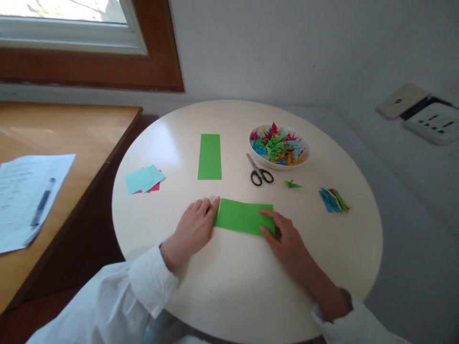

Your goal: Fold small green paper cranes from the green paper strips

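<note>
A green paper rectangle [244, 217] lies crosswise on the table in front of me. My left hand [195, 227] has its fingers curled together and presses on the paper's left end, where a thin pale line sets off a narrow green strip. At the other end, my right hand [285, 239] grips the paper between thumb and fingers. Beyond it lies a second green paper rectangle [210, 156]. Black-handled scissors [260, 173] rest with their blades spread a little or closed; I cannot tell. A small green folded paper crane [293, 184] sits to their right.
A white bowl [283, 167] heaped with colourful folded paper cranes stands at the back right of the round white table [172, 306]. Light-blue and red paper pieces [143, 179] lie at left, several coloured strips [334, 200] at right. A wooden desk holds printed sheets [21, 200] and a pen [43, 201].
</note>
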The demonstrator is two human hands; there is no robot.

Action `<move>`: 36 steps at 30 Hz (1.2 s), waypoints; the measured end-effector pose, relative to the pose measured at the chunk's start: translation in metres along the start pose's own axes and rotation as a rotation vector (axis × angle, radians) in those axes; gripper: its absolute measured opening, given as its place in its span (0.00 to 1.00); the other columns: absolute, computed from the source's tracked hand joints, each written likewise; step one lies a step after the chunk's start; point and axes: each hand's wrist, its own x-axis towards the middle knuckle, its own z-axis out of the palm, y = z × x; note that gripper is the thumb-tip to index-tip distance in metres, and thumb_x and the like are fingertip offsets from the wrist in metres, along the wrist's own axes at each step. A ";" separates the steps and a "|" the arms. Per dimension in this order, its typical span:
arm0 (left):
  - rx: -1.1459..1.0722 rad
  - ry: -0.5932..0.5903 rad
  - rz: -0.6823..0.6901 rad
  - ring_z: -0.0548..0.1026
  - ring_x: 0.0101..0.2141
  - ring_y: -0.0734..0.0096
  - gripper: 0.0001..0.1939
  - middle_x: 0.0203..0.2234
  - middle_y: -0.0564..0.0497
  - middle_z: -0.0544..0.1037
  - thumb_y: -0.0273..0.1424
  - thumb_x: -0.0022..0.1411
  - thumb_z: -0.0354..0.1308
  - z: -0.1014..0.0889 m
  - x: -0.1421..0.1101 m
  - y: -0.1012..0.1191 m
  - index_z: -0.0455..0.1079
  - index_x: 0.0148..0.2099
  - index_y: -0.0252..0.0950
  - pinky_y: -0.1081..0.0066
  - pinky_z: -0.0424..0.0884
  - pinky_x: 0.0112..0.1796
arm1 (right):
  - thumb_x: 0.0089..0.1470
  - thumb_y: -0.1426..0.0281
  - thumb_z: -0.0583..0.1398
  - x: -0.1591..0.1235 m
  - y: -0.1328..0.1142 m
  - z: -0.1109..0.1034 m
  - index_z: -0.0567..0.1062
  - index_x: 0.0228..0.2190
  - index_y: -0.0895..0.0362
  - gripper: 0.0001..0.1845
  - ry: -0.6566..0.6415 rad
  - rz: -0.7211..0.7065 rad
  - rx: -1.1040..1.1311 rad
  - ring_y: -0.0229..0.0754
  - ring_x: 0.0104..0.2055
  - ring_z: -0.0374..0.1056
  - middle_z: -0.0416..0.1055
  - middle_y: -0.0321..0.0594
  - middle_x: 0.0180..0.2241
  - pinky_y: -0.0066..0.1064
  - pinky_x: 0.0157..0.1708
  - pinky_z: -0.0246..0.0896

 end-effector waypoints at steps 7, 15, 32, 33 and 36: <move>-0.015 0.005 -0.005 0.66 0.39 0.58 0.28 0.36 0.41 0.68 0.22 0.55 0.45 0.001 0.000 0.000 0.52 0.59 0.26 0.63 0.63 0.39 | 0.49 0.68 0.54 0.000 0.004 0.001 0.71 0.42 0.55 0.16 0.031 0.015 -0.001 0.45 0.34 0.67 0.73 0.43 0.35 0.37 0.34 0.63; -0.227 0.119 -0.024 0.66 0.36 0.61 0.28 0.34 0.44 0.68 0.21 0.57 0.43 0.005 -0.001 -0.004 0.51 0.61 0.29 0.62 0.65 0.38 | 0.52 0.68 0.55 0.003 0.005 0.002 0.73 0.37 0.57 0.11 0.164 -0.016 0.020 0.39 0.24 0.65 0.73 0.39 0.28 0.31 0.25 0.62; -0.407 0.358 -0.105 0.66 0.45 0.60 0.14 0.45 0.44 0.69 0.31 0.57 0.55 0.003 -0.030 -0.005 0.69 0.46 0.40 0.58 0.64 0.46 | 0.53 0.73 0.55 0.131 -0.073 -0.010 0.76 0.34 0.54 0.10 0.479 -0.546 0.237 0.40 0.36 0.68 0.76 0.38 0.33 0.35 0.40 0.62; -0.391 0.349 -0.092 0.66 0.46 0.60 0.12 0.46 0.44 0.69 0.30 0.57 0.55 0.002 -0.030 -0.005 0.70 0.44 0.39 0.58 0.64 0.46 | 0.53 0.73 0.55 0.138 -0.071 -0.003 0.76 0.35 0.55 0.10 0.431 -0.497 0.291 0.40 0.37 0.69 0.76 0.39 0.35 0.34 0.38 0.62; -0.361 0.315 -0.072 0.67 0.46 0.60 0.09 0.46 0.45 0.70 0.29 0.58 0.54 0.001 -0.029 -0.004 0.72 0.41 0.38 0.58 0.63 0.47 | 0.51 0.74 0.55 0.155 -0.061 0.022 0.75 0.37 0.57 0.12 0.242 -0.322 0.379 0.41 0.37 0.69 0.75 0.41 0.39 0.31 0.35 0.63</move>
